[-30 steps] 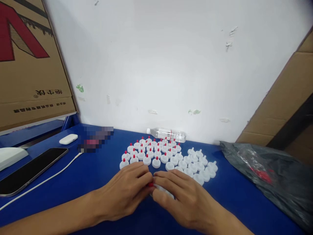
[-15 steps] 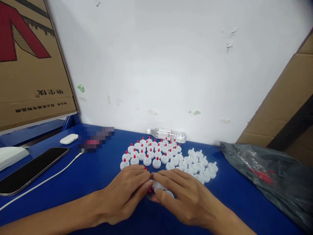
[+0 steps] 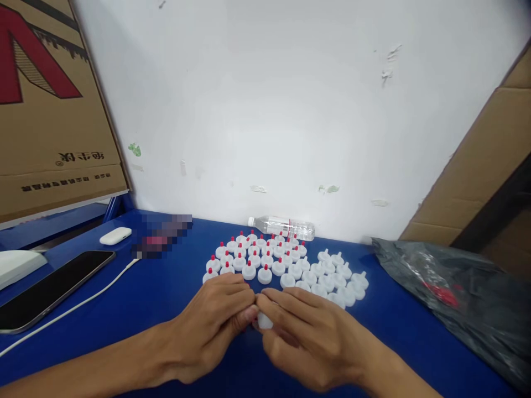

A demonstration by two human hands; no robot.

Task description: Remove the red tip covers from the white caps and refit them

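over the table [image 3: 166, 293], the right hand [image 3: 317, 337] grips a white cap [image 3: 264, 321] beside the curled left hand [image 3: 215, 320], its hold unclear.

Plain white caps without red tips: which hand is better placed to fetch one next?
Right, probably. The right hand lies just in front of the plain white caps; the left hand sits farther away, nearer the red-tipped caps. The right holds a white piece, though, so might need freeing first.

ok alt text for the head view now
A person's left hand and right hand meet at a white plastic piece over a blue tabletop. Beyond stand round white plastic caps, many red-tipped, and a clear plastic bottle lies sideways.
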